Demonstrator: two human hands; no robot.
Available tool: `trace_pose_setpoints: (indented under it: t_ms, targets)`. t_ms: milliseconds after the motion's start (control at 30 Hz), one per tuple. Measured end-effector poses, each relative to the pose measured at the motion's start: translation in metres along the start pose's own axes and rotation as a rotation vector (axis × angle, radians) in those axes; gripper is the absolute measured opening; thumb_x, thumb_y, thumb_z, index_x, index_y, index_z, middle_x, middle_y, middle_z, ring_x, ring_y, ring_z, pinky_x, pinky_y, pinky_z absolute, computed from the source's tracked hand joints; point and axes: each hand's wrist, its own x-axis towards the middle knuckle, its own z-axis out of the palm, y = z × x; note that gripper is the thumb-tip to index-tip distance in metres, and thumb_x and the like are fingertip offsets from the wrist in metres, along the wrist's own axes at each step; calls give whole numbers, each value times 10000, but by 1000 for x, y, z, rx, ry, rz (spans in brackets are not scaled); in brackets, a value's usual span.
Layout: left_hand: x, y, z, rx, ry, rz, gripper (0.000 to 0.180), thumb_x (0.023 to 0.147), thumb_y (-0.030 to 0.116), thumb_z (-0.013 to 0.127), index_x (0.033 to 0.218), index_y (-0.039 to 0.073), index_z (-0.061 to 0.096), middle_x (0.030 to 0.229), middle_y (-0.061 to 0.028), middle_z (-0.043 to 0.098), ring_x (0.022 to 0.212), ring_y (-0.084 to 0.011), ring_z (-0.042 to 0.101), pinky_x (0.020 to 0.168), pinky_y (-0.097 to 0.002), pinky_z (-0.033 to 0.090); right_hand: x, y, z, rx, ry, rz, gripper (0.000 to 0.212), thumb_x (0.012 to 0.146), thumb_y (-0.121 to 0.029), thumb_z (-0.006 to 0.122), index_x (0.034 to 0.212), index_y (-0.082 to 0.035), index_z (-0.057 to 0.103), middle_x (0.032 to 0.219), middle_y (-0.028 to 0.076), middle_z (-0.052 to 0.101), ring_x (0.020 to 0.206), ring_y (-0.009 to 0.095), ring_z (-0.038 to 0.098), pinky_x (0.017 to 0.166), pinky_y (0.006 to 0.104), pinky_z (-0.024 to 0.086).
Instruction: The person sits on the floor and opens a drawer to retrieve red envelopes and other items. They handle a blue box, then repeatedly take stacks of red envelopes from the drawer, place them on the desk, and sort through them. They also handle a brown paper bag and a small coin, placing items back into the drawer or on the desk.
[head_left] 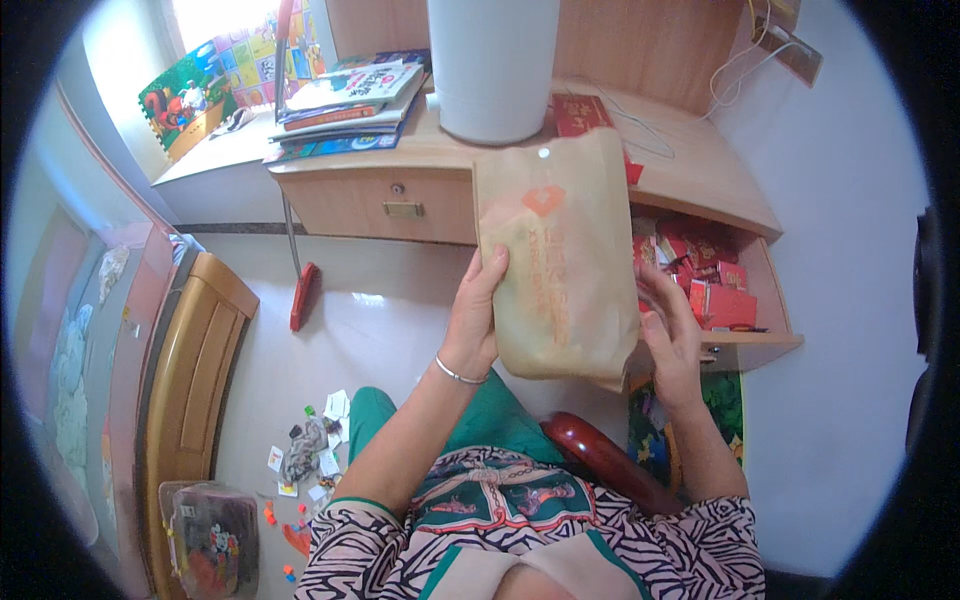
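Holding one tan bag point(565, 270) before one desk point(700, 196), the left hand point(474, 315) pinches its left edge. By its right edge, the right hand point(676, 345) bends its fingers, a bit spread; I can't tell if they touch. One drawer point(768, 342) is open.

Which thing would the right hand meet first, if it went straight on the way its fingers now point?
Most likely the tan bag, at its edge close beside the right hand; depth is unclear, so they may already touch.

Glaring white window point(222, 14) at upper left, soft glints on pale floor point(360, 335), fisheye-curved edges, black rim.
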Motion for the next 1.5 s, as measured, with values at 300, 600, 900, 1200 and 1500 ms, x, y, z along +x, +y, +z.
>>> trace_pose_setpoints:
  t_ms: [300,600,900,1200,1500]
  targets:
    - [-12,-4,23,222,32,165,409,914,111,629,1281,31,469,1186,-72,594,1052,-153,591,887,-323,512,1,20,12,359,-248,510,575,809,-197,738,1268,21,469,1165,113,594,1061,200,579,902,345,466]
    - [-23,0,31,312,-124,243,442,879,79,658,1277,13,479,1190,-75,600,1072,-139,570,927,-294,467,-14,47,13,348,-146,381,586,794,-152,757,1278,-7,460,1159,98,597,1075,215,577,916,353,467]
    - [-27,11,2,896,-497,252,1097,597,243,902,1466,67,256,1359,-141,487,1213,-239,510,1044,-392,403,-53,88,33,342,-84,102,607,817,-140,737,1340,-61,438,1260,89,551,1123,210,557,964,349,457]
    - [-56,20,-57,1205,-553,32,797,718,229,817,1383,53,414,1420,-110,424,1287,-253,434,1082,-378,371,-52,98,47,-104,-236,-359,566,760,-161,781,1216,3,489,1134,190,638,1011,297,663,821,346,558]
    - [-92,19,-125,734,-219,45,400,828,149,663,1192,29,546,1201,-91,562,1192,-181,498,1029,-318,399,-47,75,87,-111,-280,-274,645,741,-148,776,1284,-9,460,1239,202,574,1155,325,571,967,405,463]
